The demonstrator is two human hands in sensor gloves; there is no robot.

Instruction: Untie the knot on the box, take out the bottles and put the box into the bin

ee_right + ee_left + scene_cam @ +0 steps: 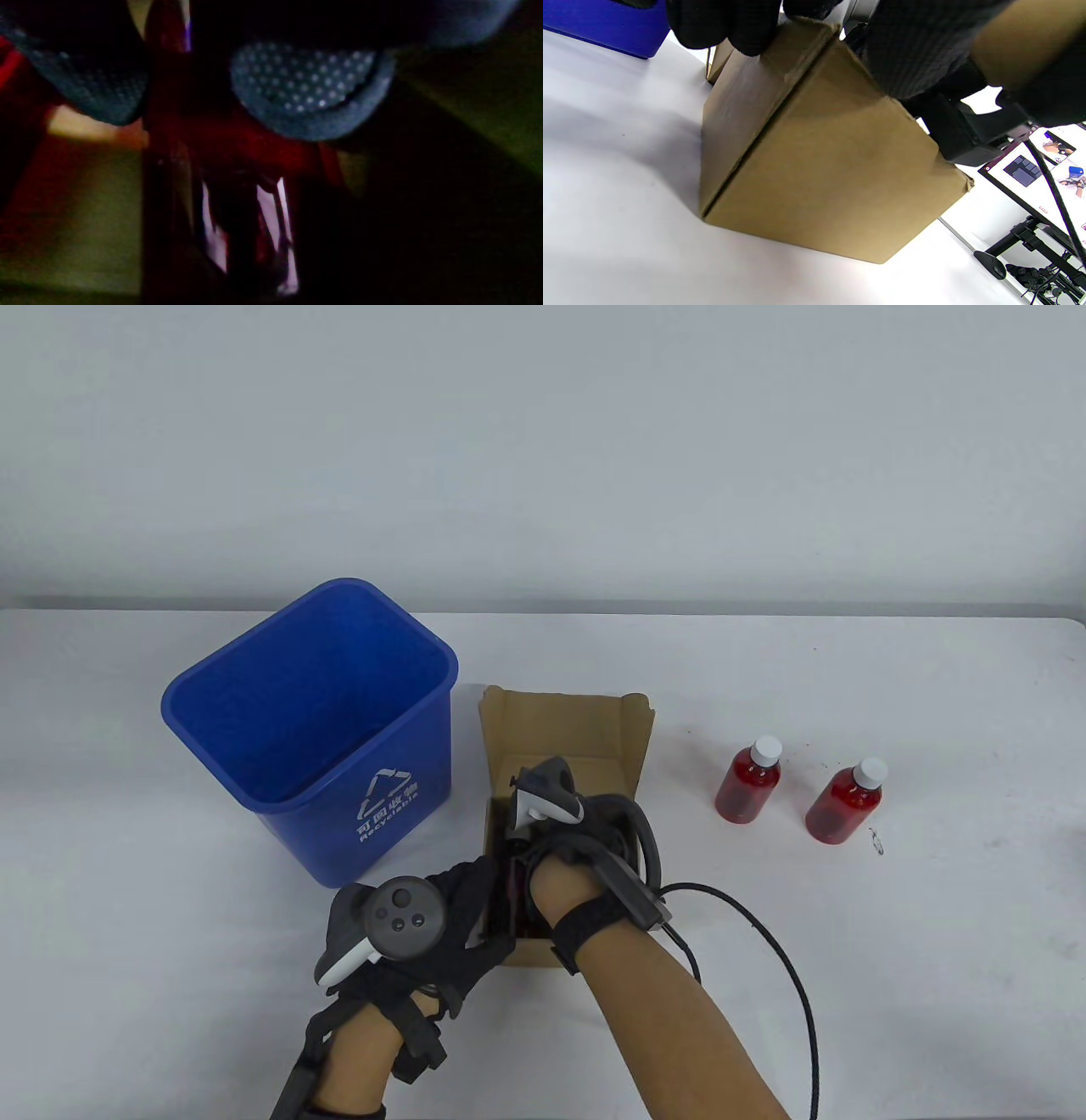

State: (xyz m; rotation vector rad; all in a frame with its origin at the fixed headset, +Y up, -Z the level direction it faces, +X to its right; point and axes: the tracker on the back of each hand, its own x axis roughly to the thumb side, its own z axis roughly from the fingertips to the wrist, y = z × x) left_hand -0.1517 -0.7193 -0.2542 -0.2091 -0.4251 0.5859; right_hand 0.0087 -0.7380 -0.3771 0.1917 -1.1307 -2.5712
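While I am looking down from the table view, my right hand [564, 836] is reaching into the open brown cardboard box [560, 721], which is standing between the blue plastic recycling bin [318, 729] on its left and two small bottles of red liquid with white caps [748, 780] [848, 802] already standing on the white table [933, 712] to its right. My left hand [441, 916] is lying at the near left corner of the box, so it is steadying, and the right one is doing the taking out. From here I cannot tell what my right fingers are closing on, because the tracker and my wrist are hiding them.

In the left wrist view, my left fingers [729, 25] are curling over the top edge of the box wall [814, 161] and gripping it. The box is sitting flat on the table, and this view is showing nothing of the inside.

In the right wrist view, which is very dark, my fingertips [309, 93] are pressing on both sides of a dark red bottle [237, 169] inside the box. Its long axis is running straight away from my palm, down toward the box floor, so I judge it is standing upright and wants a straight lift upward. Only this view is showing that a bottle is remaining inside.
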